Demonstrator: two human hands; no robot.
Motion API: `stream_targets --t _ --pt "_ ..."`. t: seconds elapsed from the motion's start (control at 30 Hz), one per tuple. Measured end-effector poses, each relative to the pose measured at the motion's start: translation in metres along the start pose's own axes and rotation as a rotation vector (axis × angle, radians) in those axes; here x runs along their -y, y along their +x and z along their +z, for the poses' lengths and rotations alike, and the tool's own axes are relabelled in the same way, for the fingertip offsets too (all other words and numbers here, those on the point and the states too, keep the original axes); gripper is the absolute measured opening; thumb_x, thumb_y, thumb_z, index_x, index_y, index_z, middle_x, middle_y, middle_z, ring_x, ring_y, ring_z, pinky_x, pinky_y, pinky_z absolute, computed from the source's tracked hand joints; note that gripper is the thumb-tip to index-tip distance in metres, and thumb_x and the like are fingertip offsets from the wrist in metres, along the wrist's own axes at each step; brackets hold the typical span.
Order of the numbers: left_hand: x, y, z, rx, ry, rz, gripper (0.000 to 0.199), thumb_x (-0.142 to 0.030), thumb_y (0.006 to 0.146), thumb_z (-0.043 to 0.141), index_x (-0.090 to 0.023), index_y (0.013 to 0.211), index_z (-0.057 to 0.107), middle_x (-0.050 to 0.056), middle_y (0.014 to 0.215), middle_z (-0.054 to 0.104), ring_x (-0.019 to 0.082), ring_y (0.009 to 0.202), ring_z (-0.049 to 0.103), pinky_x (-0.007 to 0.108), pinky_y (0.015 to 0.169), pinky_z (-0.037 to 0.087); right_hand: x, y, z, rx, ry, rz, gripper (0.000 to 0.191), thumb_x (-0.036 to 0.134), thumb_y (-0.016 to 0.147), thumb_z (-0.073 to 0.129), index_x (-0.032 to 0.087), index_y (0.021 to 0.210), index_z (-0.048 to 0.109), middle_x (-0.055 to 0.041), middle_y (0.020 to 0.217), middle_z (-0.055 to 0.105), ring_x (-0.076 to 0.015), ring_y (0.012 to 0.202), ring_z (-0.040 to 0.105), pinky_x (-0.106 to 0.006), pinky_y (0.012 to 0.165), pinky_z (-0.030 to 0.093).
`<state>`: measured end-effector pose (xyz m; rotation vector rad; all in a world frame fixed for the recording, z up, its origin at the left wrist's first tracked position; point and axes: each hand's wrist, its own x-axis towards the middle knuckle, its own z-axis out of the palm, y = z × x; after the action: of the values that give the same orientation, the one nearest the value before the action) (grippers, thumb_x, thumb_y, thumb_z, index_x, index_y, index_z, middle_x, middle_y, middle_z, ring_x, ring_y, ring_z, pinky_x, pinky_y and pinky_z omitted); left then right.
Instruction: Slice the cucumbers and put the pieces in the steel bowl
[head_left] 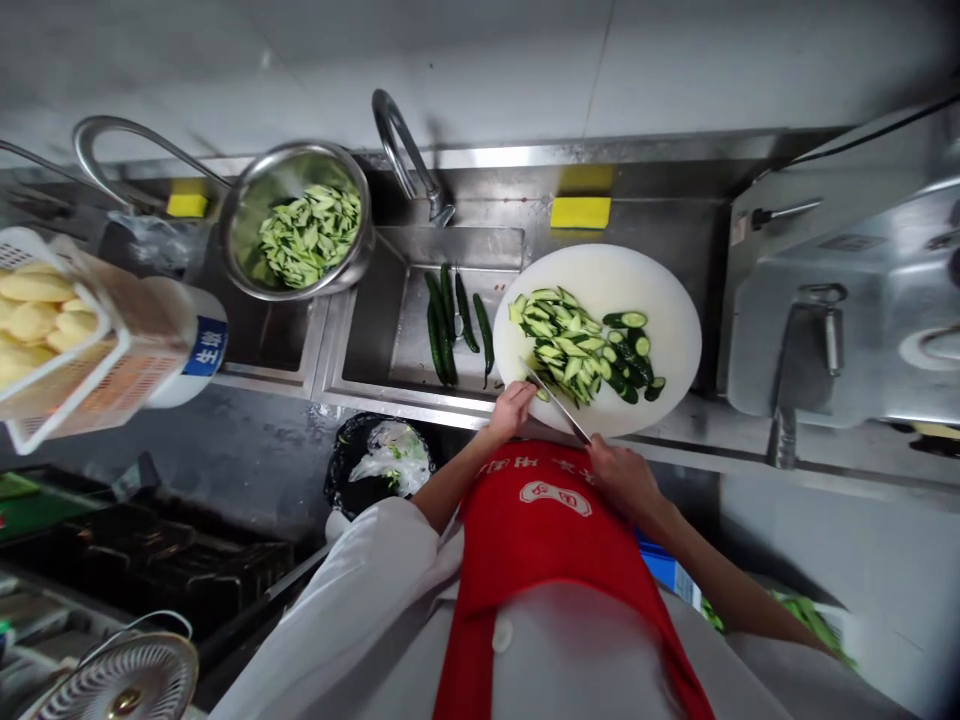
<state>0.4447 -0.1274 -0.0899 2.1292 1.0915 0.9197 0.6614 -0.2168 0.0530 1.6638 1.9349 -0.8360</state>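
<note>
White round board (664,300) on the steel bench (667,215), bearing sliced cucumber (562,335); overlapping slices uncountable. Right fingers (604,458) clenched round one knife (562,408), handle hidden. Left fingers (516,398) near the blade tip; whether grasping, cannot tell. Five whole cucumbers (464,312) visible in sink (375,335). Pale wall (510,70) behind.

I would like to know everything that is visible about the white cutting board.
The cutting board is a white, rounded slab, apparently plastic. It lies flat on the metal counter, its left edge reaching over the sink. Pale slices cover its left-middle part; dark-skinned pieces lie right of them. The knife slants over its near side beside the left hand; whether either touches it is unclear.
</note>
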Motion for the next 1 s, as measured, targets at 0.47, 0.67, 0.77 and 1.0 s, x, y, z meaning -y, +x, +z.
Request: stream_targets --t 0.47,0.67,0.77,1.0 --pt "0.001 0.001 -0.004 0.029 -0.008 -0.035 0.027 -0.023 0.101 0.043 -0.017 0.112 0.067 0.011 0.102 0.065 0.018 0.098 0.063 0.033 0.088 0.056 -0.008 0.0 0.007 0.013 0.0 0.004 0.03 0.029 0.104 0.025 0.015 0.113 0.051 -0.0116 0.088 0.07 -0.0235 0.086 0.071 -0.028 0.069 0.042" --pt "-0.002 -0.001 -0.002 0.004 0.001 -0.02 0.026 -0.023 0.101 0.044 -0.017 0.109 0.068 0.011 0.099 0.066 0.018 0.095 0.063 0.032 0.085 0.056 -0.011 0.006 0.005 0.019 0.05 0.002 0.033 0.032 0.105 0.024 0.015 0.112 0.052 -0.0116 0.09 0.07 -0.0225 0.086 0.071 -0.027 0.066 0.04" --pt "-0.013 0.004 -0.014 -0.004 0.007 -0.006 0.026 -0.024 0.101 0.044 -0.017 0.103 0.069 0.01 0.097 0.067 0.017 0.092 0.064 0.031 0.083 0.056 -0.014 0.004 -0.001 -0.013 0.067 0.005 0.033 0.034 0.105 0.026 0.016 0.111 0.053 -0.0119 0.091 0.07 -0.0221 0.088 0.07 -0.026 0.068 0.04" --pt "-0.049 0.137 -0.045 -0.344 0.019 -0.063 0.018 -0.029 0.098 0.052 -0.018 0.098 0.067 0.008 0.096 0.066 0.019 0.092 0.062 0.034 0.088 0.051 -0.024 -0.029 -0.006 -0.031 0.072 -0.038 0.031 0.031 0.104 0.03 0.016 0.109 0.056 -0.0115 0.09 0.072 -0.0248 0.084 0.072 -0.029 0.068 0.045"
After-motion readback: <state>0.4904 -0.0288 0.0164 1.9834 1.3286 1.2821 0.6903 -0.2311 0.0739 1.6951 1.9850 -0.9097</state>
